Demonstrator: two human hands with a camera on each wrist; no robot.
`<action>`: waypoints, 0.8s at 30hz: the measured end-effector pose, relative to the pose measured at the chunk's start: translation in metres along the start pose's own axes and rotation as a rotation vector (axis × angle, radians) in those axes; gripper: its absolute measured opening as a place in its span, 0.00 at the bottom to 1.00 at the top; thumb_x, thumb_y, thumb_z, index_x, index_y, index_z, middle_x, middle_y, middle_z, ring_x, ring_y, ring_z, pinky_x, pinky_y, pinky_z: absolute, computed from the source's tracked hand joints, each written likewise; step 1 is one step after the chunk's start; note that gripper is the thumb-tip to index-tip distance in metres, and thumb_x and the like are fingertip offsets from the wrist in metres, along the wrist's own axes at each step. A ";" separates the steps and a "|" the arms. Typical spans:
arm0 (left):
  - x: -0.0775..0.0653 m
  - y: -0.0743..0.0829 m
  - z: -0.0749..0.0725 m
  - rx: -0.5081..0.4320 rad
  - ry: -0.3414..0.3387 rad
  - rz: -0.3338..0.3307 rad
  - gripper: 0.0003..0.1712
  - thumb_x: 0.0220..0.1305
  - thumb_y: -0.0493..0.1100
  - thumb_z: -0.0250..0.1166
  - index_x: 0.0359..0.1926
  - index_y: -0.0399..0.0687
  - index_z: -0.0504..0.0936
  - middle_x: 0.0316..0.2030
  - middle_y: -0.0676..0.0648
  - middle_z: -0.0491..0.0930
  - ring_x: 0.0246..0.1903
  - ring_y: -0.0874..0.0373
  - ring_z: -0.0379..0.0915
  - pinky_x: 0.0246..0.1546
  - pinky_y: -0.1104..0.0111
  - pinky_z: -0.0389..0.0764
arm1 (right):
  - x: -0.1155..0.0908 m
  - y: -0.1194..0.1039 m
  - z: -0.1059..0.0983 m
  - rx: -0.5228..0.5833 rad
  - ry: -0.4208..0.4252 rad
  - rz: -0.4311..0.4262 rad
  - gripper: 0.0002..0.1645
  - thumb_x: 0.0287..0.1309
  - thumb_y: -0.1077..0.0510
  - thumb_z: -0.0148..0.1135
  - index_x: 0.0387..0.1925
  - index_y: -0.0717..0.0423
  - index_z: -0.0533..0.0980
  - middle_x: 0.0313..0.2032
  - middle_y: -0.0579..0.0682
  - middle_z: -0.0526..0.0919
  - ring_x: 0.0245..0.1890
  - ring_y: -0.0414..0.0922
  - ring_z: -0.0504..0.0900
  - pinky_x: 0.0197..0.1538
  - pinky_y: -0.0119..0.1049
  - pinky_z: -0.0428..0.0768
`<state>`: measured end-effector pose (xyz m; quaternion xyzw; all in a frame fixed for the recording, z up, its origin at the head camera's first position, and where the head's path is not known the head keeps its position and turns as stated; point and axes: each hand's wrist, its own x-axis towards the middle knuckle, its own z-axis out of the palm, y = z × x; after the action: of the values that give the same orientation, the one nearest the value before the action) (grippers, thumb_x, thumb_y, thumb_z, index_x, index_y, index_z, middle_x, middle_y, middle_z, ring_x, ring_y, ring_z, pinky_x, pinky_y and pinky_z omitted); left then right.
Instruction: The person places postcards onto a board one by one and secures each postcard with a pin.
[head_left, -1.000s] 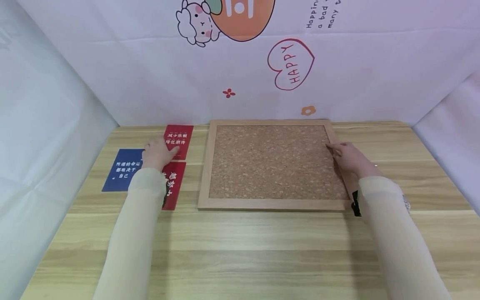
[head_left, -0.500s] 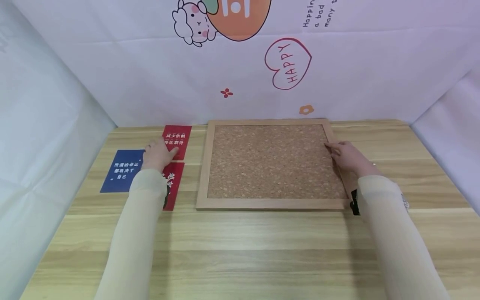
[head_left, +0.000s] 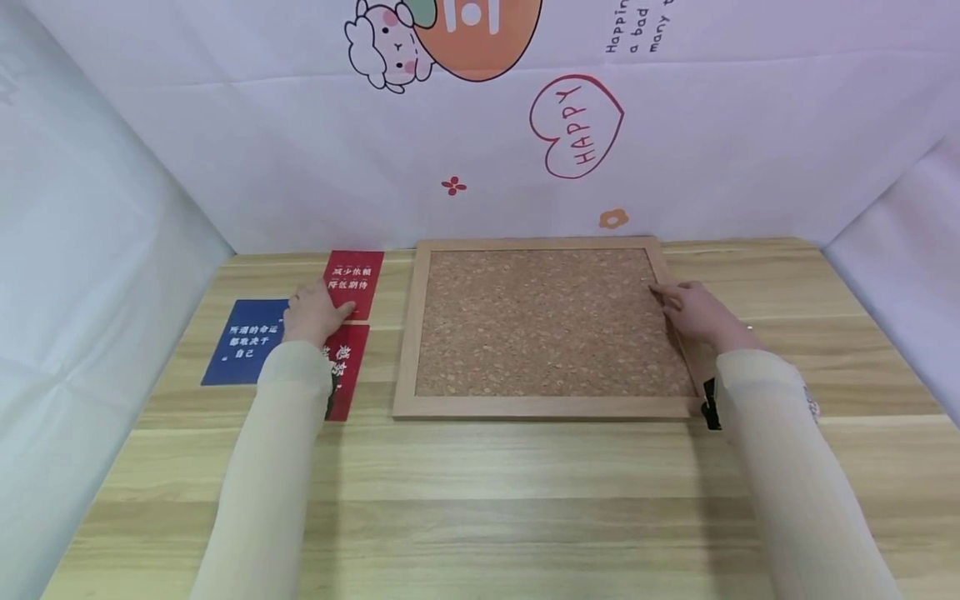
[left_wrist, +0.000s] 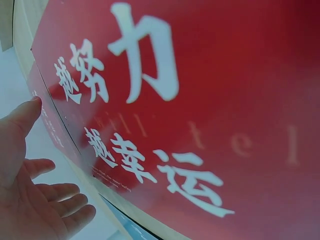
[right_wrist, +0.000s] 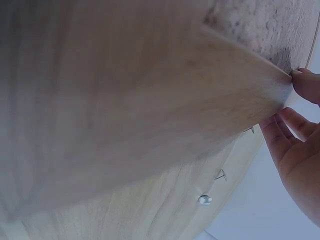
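Note:
A wood-framed corkboard (head_left: 540, 325) lies flat on the table. My right hand (head_left: 701, 312) grips its right frame side; in the right wrist view the thumb (right_wrist: 306, 86) sits at the inner edge by the cork, with the fingers at the outer side. My left hand (head_left: 309, 312) is over several cards at the left, fingers relaxed. Its thumb overlaps the upper red card (head_left: 356, 279). Below that is a lower red card (head_left: 352, 367) with white lettering, partly covered by the wrist. A blue card (head_left: 243, 342) with white characters lies to the left.
Silver thumbtacks (right_wrist: 204, 200) lie on the table right of the frame. The wooden table (head_left: 510, 517) ends at the back against a white printed cloth (head_left: 300, 167). White cloth also hangs at both sides.
The head view has shifted slightly. Both hands stay nearly in place, the left thumb moving only a little; the board and cards lie as before.

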<state>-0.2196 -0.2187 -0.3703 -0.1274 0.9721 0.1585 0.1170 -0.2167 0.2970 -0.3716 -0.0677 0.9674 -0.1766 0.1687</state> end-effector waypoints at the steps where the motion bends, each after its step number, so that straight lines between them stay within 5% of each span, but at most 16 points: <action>1: 0.000 0.000 0.000 -0.001 0.003 0.001 0.44 0.69 0.54 0.53 0.71 0.29 0.48 0.63 0.22 0.57 0.64 0.30 0.55 0.65 0.41 0.61 | 0.000 0.000 0.000 -0.001 -0.001 0.001 0.29 0.71 0.65 0.38 0.71 0.65 0.52 0.64 0.82 0.49 0.64 0.75 0.52 0.56 0.63 0.66; 13: -0.002 0.001 0.002 -0.071 -0.034 -0.011 0.35 0.67 0.52 0.57 0.63 0.30 0.60 0.51 0.29 0.72 0.47 0.38 0.76 0.49 0.49 0.80 | 0.001 0.001 0.001 0.011 -0.005 0.010 0.29 0.70 0.64 0.38 0.71 0.64 0.52 0.65 0.82 0.48 0.65 0.75 0.51 0.57 0.64 0.65; 24: 0.001 0.002 0.000 -0.205 -0.004 -0.039 0.42 0.63 0.48 0.63 0.69 0.34 0.54 0.58 0.28 0.62 0.57 0.35 0.64 0.55 0.43 0.74 | 0.003 0.003 0.002 -0.003 0.009 0.003 0.30 0.70 0.64 0.39 0.71 0.65 0.52 0.64 0.82 0.50 0.64 0.75 0.52 0.60 0.66 0.63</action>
<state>-0.2215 -0.2168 -0.3697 -0.1572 0.9479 0.2550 0.1084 -0.2191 0.2987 -0.3757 -0.0659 0.9685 -0.1751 0.1643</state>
